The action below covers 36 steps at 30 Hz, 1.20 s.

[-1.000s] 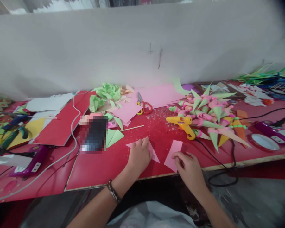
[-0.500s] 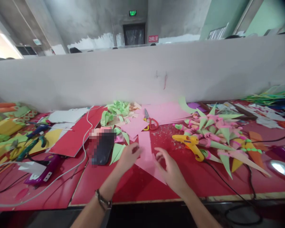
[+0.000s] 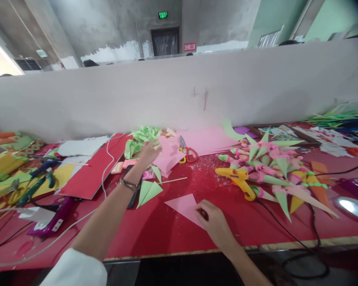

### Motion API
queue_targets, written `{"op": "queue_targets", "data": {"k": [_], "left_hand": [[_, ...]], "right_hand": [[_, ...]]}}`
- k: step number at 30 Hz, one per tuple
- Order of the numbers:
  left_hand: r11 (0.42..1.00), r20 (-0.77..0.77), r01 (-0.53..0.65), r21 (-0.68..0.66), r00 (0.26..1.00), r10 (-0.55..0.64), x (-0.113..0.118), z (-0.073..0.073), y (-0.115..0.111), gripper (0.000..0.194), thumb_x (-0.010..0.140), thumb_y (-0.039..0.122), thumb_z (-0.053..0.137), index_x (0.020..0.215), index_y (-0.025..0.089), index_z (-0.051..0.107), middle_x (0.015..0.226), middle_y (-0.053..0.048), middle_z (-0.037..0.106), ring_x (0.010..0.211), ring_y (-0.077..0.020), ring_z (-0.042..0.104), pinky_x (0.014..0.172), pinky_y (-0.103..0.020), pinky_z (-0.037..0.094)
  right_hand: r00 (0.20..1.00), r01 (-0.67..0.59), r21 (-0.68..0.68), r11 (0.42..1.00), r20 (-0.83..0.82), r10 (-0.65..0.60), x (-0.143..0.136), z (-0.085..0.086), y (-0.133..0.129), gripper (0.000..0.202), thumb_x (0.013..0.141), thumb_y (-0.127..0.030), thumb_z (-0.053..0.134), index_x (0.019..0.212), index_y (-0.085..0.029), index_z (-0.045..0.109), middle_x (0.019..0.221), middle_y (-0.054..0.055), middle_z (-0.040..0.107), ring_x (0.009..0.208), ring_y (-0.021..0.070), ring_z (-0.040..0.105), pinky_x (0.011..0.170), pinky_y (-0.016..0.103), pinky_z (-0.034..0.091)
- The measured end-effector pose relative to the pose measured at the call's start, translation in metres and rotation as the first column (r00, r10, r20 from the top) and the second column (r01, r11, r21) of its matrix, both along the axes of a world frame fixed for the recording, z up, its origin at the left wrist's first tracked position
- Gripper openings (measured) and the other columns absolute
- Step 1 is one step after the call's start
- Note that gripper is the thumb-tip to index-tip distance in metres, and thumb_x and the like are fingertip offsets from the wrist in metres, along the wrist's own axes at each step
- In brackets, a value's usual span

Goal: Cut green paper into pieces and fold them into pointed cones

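Observation:
My left hand (image 3: 150, 152) is stretched forward over the heap of crumpled light-green paper (image 3: 144, 134) and the loose pink paper pieces (image 3: 170, 155). Its fingers are blurred, so whether they grip anything is unclear. My right hand (image 3: 213, 218) is curled, with its fingertips at the right edge of a pink paper triangle (image 3: 183, 206) on the red table. Left of that triangle lie folded light-green paper pieces (image 3: 149, 192) and a thin stick (image 3: 174, 180). My left forearm partly covers a dark phone (image 3: 133, 198).
Red-handled scissors (image 3: 191, 155) lie beyond the triangle. A yellow glue gun (image 3: 234, 174), its cord trailing off the table, rests beside a pile of green and pink paper cones (image 3: 268, 163). At left are a purple power strip (image 3: 58, 218) and pliers (image 3: 37, 186). A white partition (image 3: 122, 99) stands behind.
My left hand has moved forward and left, away from the triangle. The pink strip over the triangle is gone from there, uncovering the stick. My right hand's fingers have curled in at the triangle's edge.

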<state>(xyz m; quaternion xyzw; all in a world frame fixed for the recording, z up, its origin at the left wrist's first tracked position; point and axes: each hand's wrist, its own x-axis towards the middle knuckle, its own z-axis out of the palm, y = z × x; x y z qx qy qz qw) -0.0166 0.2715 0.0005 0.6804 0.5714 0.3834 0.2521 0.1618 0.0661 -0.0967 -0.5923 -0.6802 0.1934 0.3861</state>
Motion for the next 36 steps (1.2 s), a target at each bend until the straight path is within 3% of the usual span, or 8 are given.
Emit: {"op": "queue_targets", "data": {"k": [4,7,10,18,23,29,33,36], "left_hand": [[0.948,-0.144,0.315,-0.039,0.937,-0.317,0.006,-0.026,-0.073,0.035,0.063,0.019,0.067,0.098,0.017,0.06,0.106,-0.006,0.056,0.106,-0.0214,0.048,0.095,-0.036,0.036],[0.865,-0.304,0.491,-0.1,0.813,-0.497,0.006,-0.048,-0.124,0.049,0.064,0.035,0.067,0.109,0.021,0.054,0.115,-0.008,0.051,0.111,-0.0254,0.043,0.095,-0.042,0.035],[0.883,-0.454,0.451,-0.13,0.765,-0.457,0.005,-0.064,-0.151,0.056,0.066,0.038,0.065,0.115,0.017,0.048,0.118,-0.011,0.047,0.11,-0.0274,0.04,0.092,-0.044,0.035],[0.899,-0.371,0.436,-0.041,0.829,-0.419,0.008,-0.071,-0.162,0.025,0.073,0.014,0.055,0.097,0.019,0.053,0.103,-0.005,0.054,0.095,-0.0222,0.043,0.083,-0.037,0.037],[0.79,-0.15,0.612,-0.018,0.78,-0.607,0.002,-0.068,-0.163,0.038,0.063,-0.008,0.033,0.074,0.019,0.057,0.085,-0.001,0.061,0.082,-0.0158,0.048,0.072,-0.027,0.037],[0.743,0.061,0.667,-0.06,0.745,-0.664,0.003,-0.066,-0.166,0.032,0.062,-0.006,0.037,0.073,0.018,0.055,0.083,-0.002,0.058,0.081,-0.014,0.054,0.072,-0.025,0.042],[0.688,-0.029,0.715,-0.119,0.69,-0.723,0.0,-0.065,-0.17,0.025,0.065,0.003,0.053,0.084,0.02,0.057,0.098,-0.003,0.06,0.09,-0.0146,0.056,0.078,-0.025,0.043],[0.685,-0.278,0.717,-0.13,0.637,-0.719,-0.006,-0.06,-0.176,0.034,0.065,0.011,0.059,0.097,0.023,0.057,0.111,-0.003,0.059,0.108,-0.0195,0.048,0.093,-0.033,0.037]], "right_hand": [[0.997,0.02,-0.002,1.0,-0.069,-0.02,0.002,0.001,0.0,0.013,0.076,-0.014,0.047,0.068,-0.019,0.055,0.065,0.002,0.057,0.061,0.0149,0.054,0.056,0.025,0.042],[0.994,0.022,-0.002,1.0,-0.108,-0.022,0.003,0.002,-0.001,0.015,0.08,-0.017,0.044,0.074,-0.018,0.058,0.073,0.004,0.061,0.07,0.0168,0.058,0.063,0.027,0.045],[0.992,0.051,0.008,0.999,-0.114,-0.049,0.003,0.005,-0.002,0.019,0.083,-0.019,0.041,0.077,-0.018,0.059,0.074,0.005,0.062,0.069,0.0169,0.058,0.063,0.027,0.045],[0.99,0.081,0.07,0.994,-0.125,-0.072,0.02,0.008,-0.003,0.024,0.081,-0.012,0.037,0.086,-0.019,0.059,0.085,0.006,0.064,0.083,0.0176,0.059,0.075,0.029,0.047],[0.935,-0.251,0.104,0.962,0.283,0.213,0.045,0.014,-0.012,0.055,0.067,0.004,0.033,0.105,-0.026,0.058,0.125,0.005,0.049,0.116,0.0192,0.042,0.093,0.038,0.04],[0.73,-0.368,0.222,0.903,0.671,0.133,0.051,0.028,-0.027,0.039,0.078,-0.008,0.048,0.108,-0.032,0.058,0.13,0.005,0.046,0.12,0.0256,0.035,0.096,0.048,0.033],[0.69,-0.492,0.221,0.842,0.689,0.223,0.047,0.028,-0.028,0.033,0.081,-0.008,0.042,0.102,-0.025,0.061,0.113,0.006,0.061,0.112,0.0214,0.045,0.097,0.046,0.033],[0.714,-0.509,0.199,0.837,0.642,0.281,0.044,0.024,-0.027,0.031,0.084,-0.008,0.039,0.1,-0.023,0.061,0.102,0.006,0.066,0.102,0.0184,0.053,0.097,0.046,0.033]]}}
